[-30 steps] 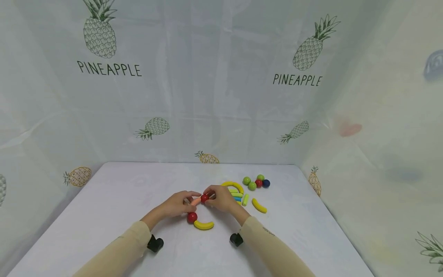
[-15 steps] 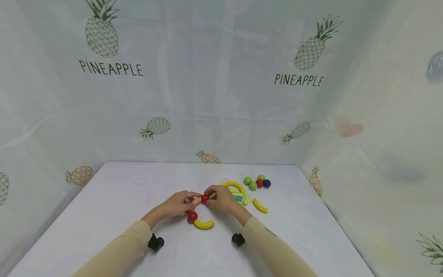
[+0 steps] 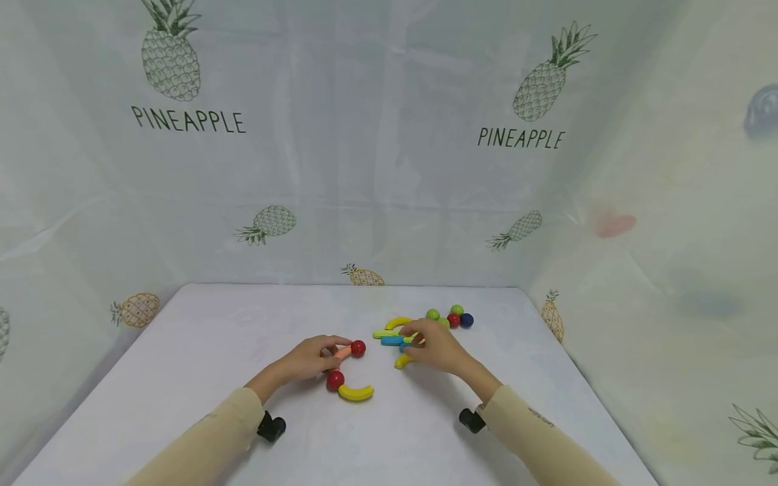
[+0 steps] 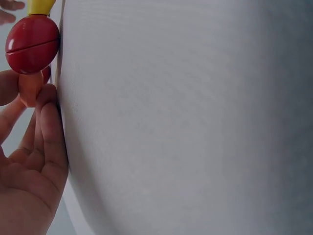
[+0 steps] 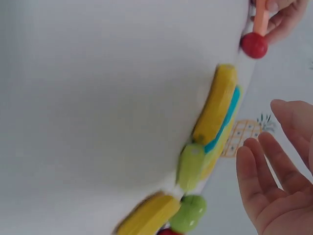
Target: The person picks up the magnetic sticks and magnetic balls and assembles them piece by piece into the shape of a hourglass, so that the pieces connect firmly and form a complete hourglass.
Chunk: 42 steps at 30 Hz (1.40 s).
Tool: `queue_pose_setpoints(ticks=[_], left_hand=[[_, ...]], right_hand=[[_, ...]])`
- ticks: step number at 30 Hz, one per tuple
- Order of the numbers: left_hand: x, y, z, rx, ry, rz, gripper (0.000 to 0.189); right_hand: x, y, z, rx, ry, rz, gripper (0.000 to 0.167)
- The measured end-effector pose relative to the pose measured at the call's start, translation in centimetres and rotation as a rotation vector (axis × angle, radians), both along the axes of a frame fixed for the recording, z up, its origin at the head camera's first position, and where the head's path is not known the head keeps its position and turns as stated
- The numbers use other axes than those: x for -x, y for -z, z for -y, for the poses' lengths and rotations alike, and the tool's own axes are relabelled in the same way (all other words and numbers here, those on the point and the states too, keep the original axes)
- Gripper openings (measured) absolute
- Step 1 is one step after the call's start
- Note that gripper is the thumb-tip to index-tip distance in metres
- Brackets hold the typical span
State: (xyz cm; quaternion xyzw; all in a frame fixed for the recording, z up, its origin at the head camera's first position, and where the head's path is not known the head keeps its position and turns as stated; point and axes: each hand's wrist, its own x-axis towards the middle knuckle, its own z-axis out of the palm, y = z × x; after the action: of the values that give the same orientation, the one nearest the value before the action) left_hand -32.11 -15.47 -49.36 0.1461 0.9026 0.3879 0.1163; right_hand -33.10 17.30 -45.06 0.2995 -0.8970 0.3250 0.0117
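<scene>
My left hand [image 3: 310, 359] pinches an orange stick [image 3: 344, 352] between thumb and fingers, low over the table. One red ball [image 3: 358, 348] sits at the stick's far end. Nearer, a second red ball [image 3: 335, 381] has a curved yellow piece [image 3: 356, 393] joined to it; its grooved surface fills the top of the left wrist view. My right hand [image 3: 442, 349] is over a group of sticks, fingers spread and nothing between them in the right wrist view. Around it lie a light green stick [image 3: 385, 333], a blue stick [image 3: 392, 341] and a curved yellow piece [image 3: 398, 322].
Behind the right hand stand several green balls [image 3: 432, 314], a red ball [image 3: 453, 320] and a dark blue ball [image 3: 467, 320]. Another yellow piece [image 5: 149, 215] shows low in the right wrist view. A pineapple-print curtain [image 3: 377, 169] rises behind the white table [image 3: 243, 317].
My right hand has let go of the far red ball and moved right to the sticks, some of which now appear shifted left. The left hand stays at the orange stick.
</scene>
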Motion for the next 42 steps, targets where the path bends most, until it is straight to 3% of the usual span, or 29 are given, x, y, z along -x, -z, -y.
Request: queue_pose_setpoints(ticks=[6, 10, 20, 26, 42], left_hand=[[-0.1, 0.0, 0.0, -0.002, -0.019, 0.012, 0.044], [-0.1, 0.1, 0.2, 0.006, -0.024, 0.008, 0.045], [-0.2, 0.2, -0.1, 0.001, -0.032, 0.012, 0.046], [-0.2, 0.1, -0.2, 0.002, -0.029, 0.015, 0.046], [-0.2, 0.1, -0.1, 0.008, -0.021, 0.007, 0.045]], right_hand=[[-0.3, 0.1, -3.5, -0.019, 0.003, -0.014, 0.031], [0.0, 0.6, -4.2, -0.036, -0.027, -0.017, 0.029], [0.3, 1.9, -2.4, -0.153, -0.099, -0.049, 0.032], [0.3, 2.0, -1.6, -0.224, -0.097, -0.087, 0.028], [0.7, 2.6, -0.2, -0.267, -0.102, -0.090, 0.017]])
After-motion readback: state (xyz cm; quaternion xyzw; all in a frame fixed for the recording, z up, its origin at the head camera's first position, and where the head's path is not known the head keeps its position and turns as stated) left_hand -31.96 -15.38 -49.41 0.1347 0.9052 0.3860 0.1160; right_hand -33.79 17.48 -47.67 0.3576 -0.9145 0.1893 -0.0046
